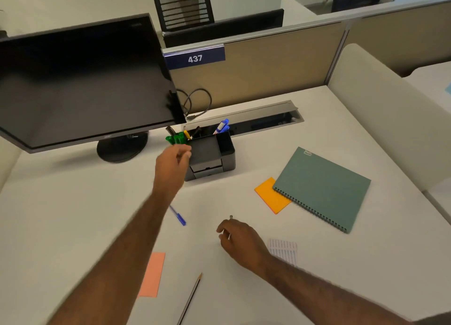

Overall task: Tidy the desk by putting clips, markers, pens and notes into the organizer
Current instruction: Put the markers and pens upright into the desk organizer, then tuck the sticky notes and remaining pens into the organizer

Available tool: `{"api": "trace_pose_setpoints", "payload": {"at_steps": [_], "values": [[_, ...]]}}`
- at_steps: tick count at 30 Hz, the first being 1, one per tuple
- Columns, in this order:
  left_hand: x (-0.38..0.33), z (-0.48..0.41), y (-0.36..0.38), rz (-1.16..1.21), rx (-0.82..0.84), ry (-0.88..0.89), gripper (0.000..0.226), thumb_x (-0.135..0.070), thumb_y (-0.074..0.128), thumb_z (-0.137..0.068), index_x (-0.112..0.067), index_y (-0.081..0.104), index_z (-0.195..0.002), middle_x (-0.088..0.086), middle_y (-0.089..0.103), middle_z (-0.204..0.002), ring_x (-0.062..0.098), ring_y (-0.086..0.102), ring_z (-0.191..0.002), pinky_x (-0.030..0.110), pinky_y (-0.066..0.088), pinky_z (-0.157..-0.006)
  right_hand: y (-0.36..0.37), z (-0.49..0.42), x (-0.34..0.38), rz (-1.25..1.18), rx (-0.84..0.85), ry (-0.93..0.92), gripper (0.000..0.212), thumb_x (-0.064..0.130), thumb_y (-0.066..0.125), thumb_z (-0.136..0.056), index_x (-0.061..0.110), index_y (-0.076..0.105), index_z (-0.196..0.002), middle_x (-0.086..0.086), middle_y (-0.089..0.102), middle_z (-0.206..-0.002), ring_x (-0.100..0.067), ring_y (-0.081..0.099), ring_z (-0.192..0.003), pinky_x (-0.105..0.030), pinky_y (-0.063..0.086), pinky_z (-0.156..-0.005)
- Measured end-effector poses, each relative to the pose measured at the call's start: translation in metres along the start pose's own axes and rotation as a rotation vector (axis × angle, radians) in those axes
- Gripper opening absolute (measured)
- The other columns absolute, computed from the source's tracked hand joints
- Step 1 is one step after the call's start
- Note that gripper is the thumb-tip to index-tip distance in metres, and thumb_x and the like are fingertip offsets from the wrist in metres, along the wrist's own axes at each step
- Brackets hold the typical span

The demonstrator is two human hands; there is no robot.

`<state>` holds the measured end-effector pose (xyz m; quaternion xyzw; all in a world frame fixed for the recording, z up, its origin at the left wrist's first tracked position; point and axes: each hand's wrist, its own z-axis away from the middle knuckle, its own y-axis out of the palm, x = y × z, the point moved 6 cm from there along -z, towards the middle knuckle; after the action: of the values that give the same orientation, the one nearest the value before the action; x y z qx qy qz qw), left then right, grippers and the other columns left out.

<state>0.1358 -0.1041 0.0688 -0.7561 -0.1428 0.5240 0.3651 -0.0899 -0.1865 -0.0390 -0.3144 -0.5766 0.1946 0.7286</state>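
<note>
Left hand (172,165) is motion-blurred at the left rim of the boxy black organizer (228,157), fingers bunched beside the green markers (176,139) standing in it; cannot tell whether it holds anything. Right hand (240,243), mid-worktop, curls round a thin pen (230,217), with little but the metal tip showing. Matte white worktop (73,215), organizer near the far edge; blue pen (179,217) half hidden by the left forearm, pencil (192,295) cut off at the near edge, orange note (267,194) partly under a spiral notebook (324,188).
</note>
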Motion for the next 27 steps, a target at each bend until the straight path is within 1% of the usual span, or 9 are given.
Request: {"api": "trace_pose_setpoints", "payload": {"at_steps": [2, 6, 12, 15, 17, 20, 23, 25, 27], "values": [[0.033, 0.058, 0.01, -0.032, 0.069, -0.053, 0.02, -0.02, 0.055, -0.099, -0.017, 0.069, -0.113, -0.002, 0.068, -0.106, 0.008, 0.061, -0.087, 0.017, 0.045, -0.077, 0.004, 0.001, -0.001, 0.044, 0.03, -0.011, 0.017, 0.028, 0.054, -0.095, 0.026, 0.061, -0.109, 0.006, 0.064, -0.103, -0.01, 0.06, -0.088, -0.029, 0.05, -0.081], [0.093, 0.152, 0.02, -0.071, 0.107, -0.152, 0.018, -0.009, 0.055, -0.097, -0.016, 0.069, -0.105, -0.003, 0.068, -0.103, 0.015, 0.063, -0.091, 0.026, 0.048, -0.083, 0.025, 0.004, 0.009, 0.213, 0.143, -0.119, 0.023, 0.023, 0.047, -0.096, 0.021, 0.06, -0.114, -0.002, 0.059, -0.11, -0.022, 0.059, -0.097, -0.037, 0.049, -0.083], [0.115, 0.206, 0.015, -0.056, 0.043, -0.228, 0.025, -0.005, 0.05, -0.096, -0.022, 0.065, -0.106, -0.016, 0.062, -0.101, 0.006, 0.059, -0.096, 0.021, 0.043, -0.086, 0.066, -0.007, 0.053, 0.54, 0.198, -0.411, 0.039, 0.006, 0.044, -0.091, 0.011, 0.05, -0.129, -0.013, 0.049, -0.12, -0.032, 0.051, -0.103, -0.043, 0.047, -0.07], [0.109, 0.213, 0.012, -0.002, 0.004, -0.251, 0.028, -0.004, 0.046, -0.097, -0.019, 0.064, -0.113, -0.015, 0.061, -0.106, 0.005, 0.058, -0.1, 0.021, 0.043, -0.09, 0.074, -0.028, 0.075, 0.659, 0.152, -0.455, 0.057, 0.001, 0.044, -0.091, 0.01, 0.031, -0.146, -0.021, 0.034, -0.146, -0.037, 0.044, -0.117, -0.046, 0.042, -0.083], [0.108, 0.218, 0.008, 0.027, -0.054, -0.269, 0.029, 0.001, 0.046, -0.096, -0.013, 0.065, -0.112, -0.011, 0.061, -0.107, 0.009, 0.059, -0.101, 0.023, 0.043, -0.092, 0.077, -0.041, 0.083, 0.731, 0.164, -0.426, 0.06, 0.003, 0.042, -0.093, 0.009, 0.022, -0.149, -0.022, 0.023, -0.153, -0.038, 0.038, -0.124, -0.049, 0.04, -0.09], [0.112, 0.224, 0.001, 0.058, -0.109, -0.303, 0.027, 0.004, 0.047, -0.096, -0.011, 0.065, -0.109, -0.008, 0.063, -0.106, 0.013, 0.061, -0.101, 0.026, 0.046, -0.092, 0.079, -0.051, 0.084, 0.84, 0.137, -0.444, 0.05, 0.004, 0.042, -0.093, 0.001, 0.033, -0.143, -0.022, 0.038, -0.141, -0.035, 0.045, -0.114, -0.046, 0.042, -0.085], [0.114, 0.227, 0.003, 0.017, -0.071, -0.268, 0.027, 0.001, 0.047, -0.096, -0.014, 0.064, -0.109, -0.007, 0.063, -0.107, 0.014, 0.06, -0.103, 0.025, 0.045, -0.092, 0.074, -0.042, 0.083, 0.899, 0.121, -0.507, 0.03, 0.003, 0.057, -0.085, 0.008, 0.061, -0.114, -0.01, 0.06, -0.106, -0.026, 0.056, -0.091, -0.037, 0.043, -0.071], [0.113, 0.228, 0.009, -0.064, -0.013, -0.239, 0.027, -0.002, 0.048, -0.096, -0.015, 0.064, -0.112, -0.005, 0.062, -0.111, 0.017, 0.058, -0.106, 0.027, 0.043, -0.093, 0.068, -0.035, 0.078, 0.869, 0.14, -0.49, 0.023, 0.004, 0.069, -0.076, 0.015, 0.066, -0.096, -0.003, 0.061, -0.088, -0.022, 0.057, -0.077, -0.033, 0.041, -0.062], [0.109, 0.231, 0.02, -0.164, 0.051, -0.185, 0.029, -0.003, 0.051, -0.094, -0.012, 0.064, -0.118, 0.002, 0.062, -0.12, 0.023, 0.056, -0.113, 0.031, 0.043, -0.098, 0.063, -0.03, 0.067, 0.786, 0.131, -0.448, 0.027, 0.003, 0.074, -0.069, 0.017, 0.063, -0.089, -0.003, 0.059, -0.082, -0.022, 0.057, -0.07, -0.031, 0.036, -0.055]]}}
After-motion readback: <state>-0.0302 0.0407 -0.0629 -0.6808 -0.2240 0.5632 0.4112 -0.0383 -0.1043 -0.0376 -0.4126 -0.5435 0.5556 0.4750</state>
